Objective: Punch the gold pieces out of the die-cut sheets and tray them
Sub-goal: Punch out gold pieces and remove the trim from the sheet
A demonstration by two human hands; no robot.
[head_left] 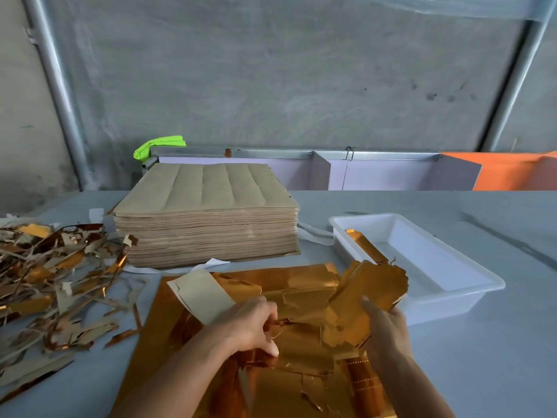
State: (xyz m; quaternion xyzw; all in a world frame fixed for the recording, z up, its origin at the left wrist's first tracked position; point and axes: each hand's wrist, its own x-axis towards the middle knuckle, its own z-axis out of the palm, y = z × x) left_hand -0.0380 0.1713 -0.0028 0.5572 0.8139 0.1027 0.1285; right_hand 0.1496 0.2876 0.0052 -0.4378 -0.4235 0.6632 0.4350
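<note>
A gold die-cut sheet [168, 333] lies flat on the table in front of me, partly torn up. My left hand [250, 324] grips a piece of it near the middle, fingers curled down onto the foil; one piece is folded back and shows its tan underside [202, 294]. My right hand [385, 324] holds a bundle of punched gold pieces [370, 285] raised off the sheet, close to the tray. The white plastic tray [470, 289] stands at the right with one gold piece [366, 247] leaning in its near-left corner.
A tall stack of tan sheets [208, 215] sits behind the gold sheet. A heap of gold and tan scrap strips [51, 279] covers the left side of the table. Beyond the table's far edge are grey bins [376, 173] and an orange one [512, 173].
</note>
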